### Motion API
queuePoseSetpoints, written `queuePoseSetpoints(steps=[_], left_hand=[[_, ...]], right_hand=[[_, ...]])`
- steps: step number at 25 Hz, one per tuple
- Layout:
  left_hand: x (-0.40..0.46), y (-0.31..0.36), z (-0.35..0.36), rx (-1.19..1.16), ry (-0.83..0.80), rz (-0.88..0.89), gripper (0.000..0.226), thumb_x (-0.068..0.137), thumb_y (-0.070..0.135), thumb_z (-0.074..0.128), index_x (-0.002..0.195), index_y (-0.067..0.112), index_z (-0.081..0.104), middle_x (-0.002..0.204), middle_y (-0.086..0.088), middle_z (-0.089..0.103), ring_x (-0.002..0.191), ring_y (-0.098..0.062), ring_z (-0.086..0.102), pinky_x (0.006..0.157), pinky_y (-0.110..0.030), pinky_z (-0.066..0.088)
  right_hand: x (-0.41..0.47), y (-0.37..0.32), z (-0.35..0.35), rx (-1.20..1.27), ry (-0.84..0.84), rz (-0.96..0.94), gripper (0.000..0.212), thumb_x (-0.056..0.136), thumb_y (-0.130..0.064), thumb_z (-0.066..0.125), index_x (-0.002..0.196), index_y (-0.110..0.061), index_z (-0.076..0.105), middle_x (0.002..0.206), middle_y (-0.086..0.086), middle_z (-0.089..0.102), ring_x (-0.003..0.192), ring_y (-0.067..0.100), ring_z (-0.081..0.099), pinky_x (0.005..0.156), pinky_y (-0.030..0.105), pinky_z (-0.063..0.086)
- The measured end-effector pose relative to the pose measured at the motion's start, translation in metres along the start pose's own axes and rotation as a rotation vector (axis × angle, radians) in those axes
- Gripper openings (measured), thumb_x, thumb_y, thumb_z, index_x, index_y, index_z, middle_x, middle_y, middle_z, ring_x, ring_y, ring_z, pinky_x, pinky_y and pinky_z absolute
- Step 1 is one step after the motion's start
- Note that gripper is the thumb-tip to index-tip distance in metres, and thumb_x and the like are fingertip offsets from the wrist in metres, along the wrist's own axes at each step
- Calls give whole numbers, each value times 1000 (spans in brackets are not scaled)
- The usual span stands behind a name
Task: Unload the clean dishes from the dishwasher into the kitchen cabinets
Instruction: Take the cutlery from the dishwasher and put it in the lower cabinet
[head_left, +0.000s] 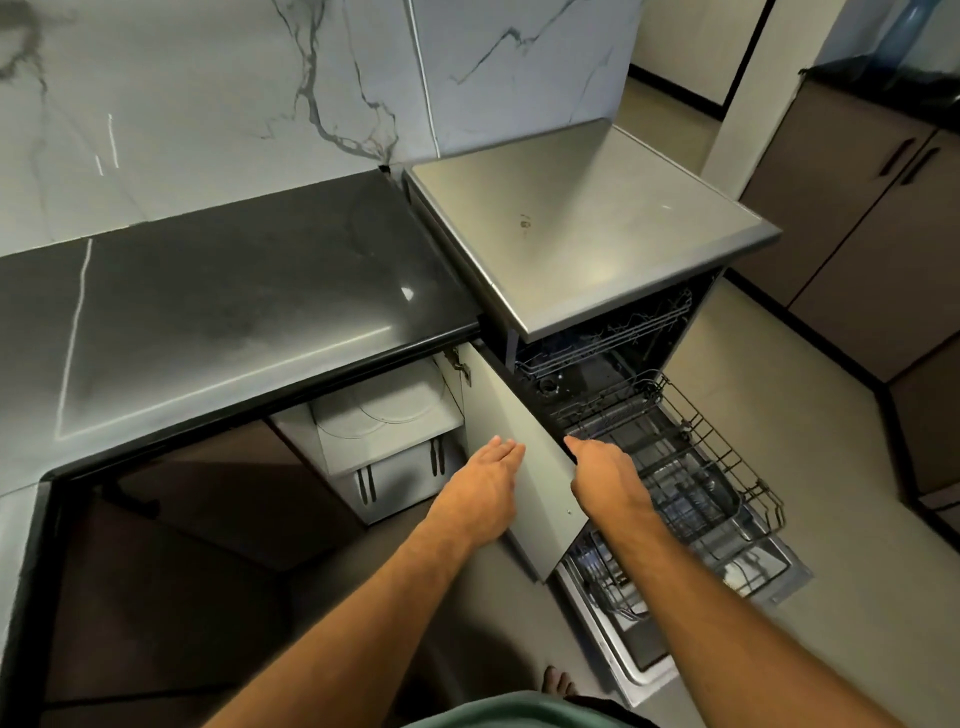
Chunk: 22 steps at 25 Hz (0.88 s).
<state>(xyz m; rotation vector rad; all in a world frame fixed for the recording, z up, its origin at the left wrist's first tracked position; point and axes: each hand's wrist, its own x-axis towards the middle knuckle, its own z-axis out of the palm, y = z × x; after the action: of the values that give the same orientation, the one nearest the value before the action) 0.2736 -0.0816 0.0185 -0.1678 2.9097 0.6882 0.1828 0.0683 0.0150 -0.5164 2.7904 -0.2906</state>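
Note:
The dishwasher stands open at the right, its door folded down and its lower wire rack pulled out over it. I see no dishes in the rack. Left of it a grey cabinet door swings open, showing white plates stacked on a shelf inside. My left hand lies flat with straight fingers on the inner face of that door. My right hand rests on the door's outer edge, index finger stretched along it. Neither hand holds a dish.
A black countertop runs over the cabinet, with marble wall tiles behind. Brown cabinets line the far right. Beige floor lies between them and the rack. My bare foot stands beside the dishwasher door.

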Motion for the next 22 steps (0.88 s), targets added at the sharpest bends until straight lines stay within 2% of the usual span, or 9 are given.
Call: queuePoseSetpoints(steps=[4,9,14,18,20,22], left_hand=[[6,9,10,-29,9,-69,57,102,10,36,156,17,17,162,1,17,150,-14,8,114,-21,1],[4,17,20,-42,5,-124,56,103,14,36,155,17,18,161,1,20,150,-15,11,114,-21,2],[-7,13,30,-5,-53,-207,55,103,22,38,155,20,19,162,3,17,150,-14,8,122,-32,11],[-23,8,13,-107,-11,-294,58,103,27,41,155,22,16,162,5,16,150,-13,10,122,-33,15],[-33,-5,4,-119,10,-328,61,101,30,46,155,25,18,161,5,20,149,-13,16,121,-35,20],[-42,-20,-2,-141,5,-386,63,98,33,52,153,28,22,158,6,28,144,-16,30,117,-37,29]], right_hand=[[9,5,-7,-5,-3,-32,34,97,-9,50,126,-20,62,114,10,68,102,28,64,87,36,54],[26,9,-13,74,-56,-23,23,92,-20,63,114,-19,71,109,6,72,101,25,66,88,33,55],[28,-7,-14,181,-182,42,27,83,-22,79,108,-15,71,107,8,70,98,23,67,77,30,54],[20,-39,-2,207,-280,66,31,77,-22,84,102,-12,68,101,8,68,92,24,67,74,32,57],[15,-62,3,185,-311,50,33,75,-23,85,100,-11,67,97,9,68,90,24,68,76,37,59],[11,-88,8,106,-334,-24,35,77,-22,84,104,-9,66,101,11,67,95,27,67,77,38,57]])
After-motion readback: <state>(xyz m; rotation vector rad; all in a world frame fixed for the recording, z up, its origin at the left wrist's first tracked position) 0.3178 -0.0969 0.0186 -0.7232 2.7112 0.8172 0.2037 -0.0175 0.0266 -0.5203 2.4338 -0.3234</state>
